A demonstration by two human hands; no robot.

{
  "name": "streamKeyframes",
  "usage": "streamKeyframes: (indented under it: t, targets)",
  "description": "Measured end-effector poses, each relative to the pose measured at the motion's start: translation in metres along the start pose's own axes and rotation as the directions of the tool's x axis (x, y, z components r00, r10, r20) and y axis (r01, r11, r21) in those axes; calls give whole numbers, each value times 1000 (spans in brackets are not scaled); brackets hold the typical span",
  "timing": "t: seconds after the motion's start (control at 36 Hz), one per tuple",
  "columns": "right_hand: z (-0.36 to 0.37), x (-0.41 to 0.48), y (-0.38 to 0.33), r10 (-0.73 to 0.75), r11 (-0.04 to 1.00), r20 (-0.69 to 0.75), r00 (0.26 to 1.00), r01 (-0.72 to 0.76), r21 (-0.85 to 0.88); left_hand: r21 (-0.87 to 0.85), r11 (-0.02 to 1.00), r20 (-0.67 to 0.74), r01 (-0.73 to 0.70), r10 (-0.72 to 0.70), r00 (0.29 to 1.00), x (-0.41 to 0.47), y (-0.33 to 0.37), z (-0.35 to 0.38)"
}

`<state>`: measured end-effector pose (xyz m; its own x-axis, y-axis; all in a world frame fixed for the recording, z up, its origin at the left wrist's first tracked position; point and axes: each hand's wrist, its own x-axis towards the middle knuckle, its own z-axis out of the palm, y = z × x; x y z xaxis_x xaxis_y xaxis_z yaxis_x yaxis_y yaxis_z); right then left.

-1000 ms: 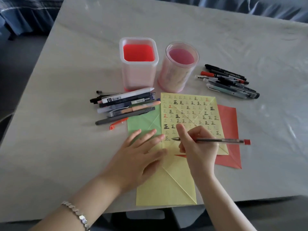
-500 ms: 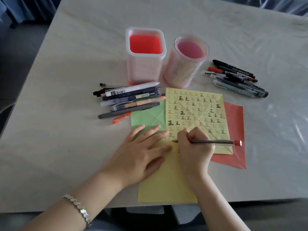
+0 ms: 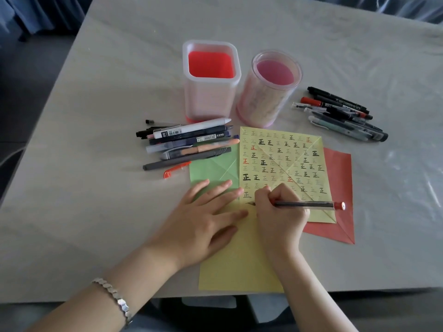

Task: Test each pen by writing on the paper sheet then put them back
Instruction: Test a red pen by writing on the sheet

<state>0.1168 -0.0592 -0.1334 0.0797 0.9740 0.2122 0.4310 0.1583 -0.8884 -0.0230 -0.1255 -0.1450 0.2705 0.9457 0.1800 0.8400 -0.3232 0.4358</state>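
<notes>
While right hand (image 3: 280,212) fingers pinch red-ended pen (image 3: 309,205), tip at near-left of yellow sheet (image 3: 282,154) | left hand (image 3: 203,221) fingers flat, pressing sheet onto tabletop (image 3: 96,188) | risk: palm drags over fresh ink, smearing; sheet slips if pressure eases.

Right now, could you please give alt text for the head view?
The right hand writes with a red-ended pen on a marked yellow sheet while the left hand lies flat beside it. Beyond lie a left pen pile, a right pen pile, a square holder and a round holder, both empty.
</notes>
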Motion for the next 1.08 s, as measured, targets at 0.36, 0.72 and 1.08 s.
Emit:
streamKeyframes:
  t: [0.36, 0.72, 1.08]
  targets:
    - [-1, 0, 0, 36, 999, 29, 999, -35, -12, -8, 1000, -11, -7, 7, 1000, 0, 0, -1]
    - [-2, 2, -1, 29, 1000, 29, 999, -29, 2, -24, 1000, -24, -3, 3, 1000, 0, 0, 0]
    - [-2, 1, 0, 26, 1000, 58, 998, -25, -16, -25, 1000, -26, -5, 4, 1000, 0, 0, 0]
